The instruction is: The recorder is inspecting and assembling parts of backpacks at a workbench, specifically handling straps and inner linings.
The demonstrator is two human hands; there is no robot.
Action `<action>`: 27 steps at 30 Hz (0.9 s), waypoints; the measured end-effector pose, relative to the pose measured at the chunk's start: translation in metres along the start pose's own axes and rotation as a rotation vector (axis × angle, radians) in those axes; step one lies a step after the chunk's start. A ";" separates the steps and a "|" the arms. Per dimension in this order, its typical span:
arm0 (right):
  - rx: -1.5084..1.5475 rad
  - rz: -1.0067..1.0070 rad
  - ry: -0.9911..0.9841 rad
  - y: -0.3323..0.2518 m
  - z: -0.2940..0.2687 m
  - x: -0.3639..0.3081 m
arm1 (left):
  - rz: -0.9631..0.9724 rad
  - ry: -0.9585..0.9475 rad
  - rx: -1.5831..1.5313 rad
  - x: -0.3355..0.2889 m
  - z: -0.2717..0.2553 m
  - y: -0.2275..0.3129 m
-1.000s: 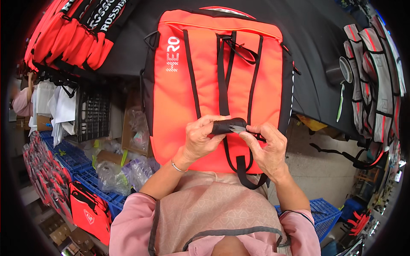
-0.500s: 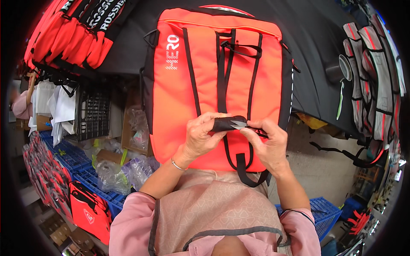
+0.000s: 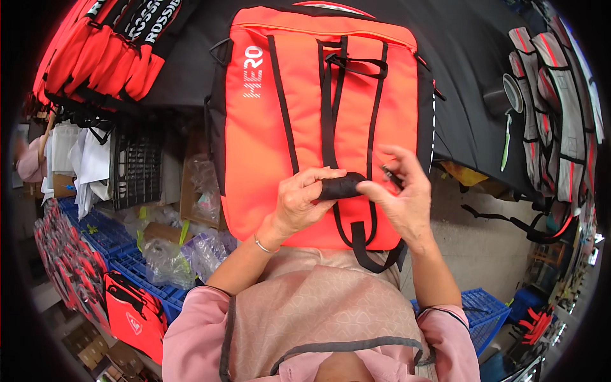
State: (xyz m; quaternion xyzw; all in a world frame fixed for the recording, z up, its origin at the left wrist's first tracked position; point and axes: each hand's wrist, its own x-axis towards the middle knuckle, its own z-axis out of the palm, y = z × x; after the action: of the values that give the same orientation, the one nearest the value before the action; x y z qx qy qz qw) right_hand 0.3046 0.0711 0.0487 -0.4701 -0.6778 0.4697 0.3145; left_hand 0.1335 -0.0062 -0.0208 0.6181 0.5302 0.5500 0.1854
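A bright orange backpack (image 3: 299,121) with black straps lies flat on a black table (image 3: 464,83) in front of me. My left hand (image 3: 302,200) pinches a black padded handle wrap (image 3: 340,186) that sits around the bag's carry straps. My right hand (image 3: 401,194) holds the other end of the wrap with thumb and fingers, the forefinger lifted. A black strap loop (image 3: 366,245) hangs off the bag's near edge below my hands.
More orange bags (image 3: 95,51) are stacked at the upper left. Grey and red padded pieces (image 3: 560,114) lie at the right. Blue crates (image 3: 121,254) with plastic bags stand at the lower left, another crate (image 3: 484,315) at the lower right.
My right hand has shifted a little to the right along the wrap and its forefinger has lifted. The left hand keeps its pinch.
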 end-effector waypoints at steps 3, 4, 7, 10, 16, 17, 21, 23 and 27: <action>-0.034 -0.057 -0.217 0.007 0.008 -0.002 | 0.069 -0.028 0.038 -0.005 -0.001 0.001; -0.102 -0.089 -0.251 0.008 0.007 0.000 | 0.087 -0.039 0.063 -0.007 -0.001 0.002; -0.307 -0.135 -0.124 0.032 0.004 0.007 | 0.109 -0.035 0.018 -0.010 0.000 0.006; -0.300 -0.027 0.041 0.052 -0.014 0.010 | 0.047 0.002 -0.023 -0.013 -0.001 0.005; 0.131 0.085 0.033 0.013 -0.011 -0.011 | 0.015 -0.021 -0.028 -0.018 0.001 0.006; 0.025 0.058 -0.069 0.014 -0.010 -0.014 | 0.011 -0.023 -0.029 -0.020 -0.002 0.006; 0.159 0.235 -0.054 0.017 -0.014 -0.012 | 0.036 -0.308 0.212 -0.045 -0.025 0.010; 0.194 0.210 0.003 0.027 -0.019 -0.011 | -0.089 -0.441 0.346 -0.064 -0.040 0.016; 0.147 0.213 -0.060 0.028 -0.019 -0.020 | -0.251 0.005 0.324 -0.082 -0.060 0.030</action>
State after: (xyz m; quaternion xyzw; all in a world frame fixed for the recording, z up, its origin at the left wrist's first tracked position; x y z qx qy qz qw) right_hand 0.3374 0.0625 0.0293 -0.5006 -0.5970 0.5628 0.2761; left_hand 0.1087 -0.1090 -0.0167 0.5677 0.6849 0.4317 0.1493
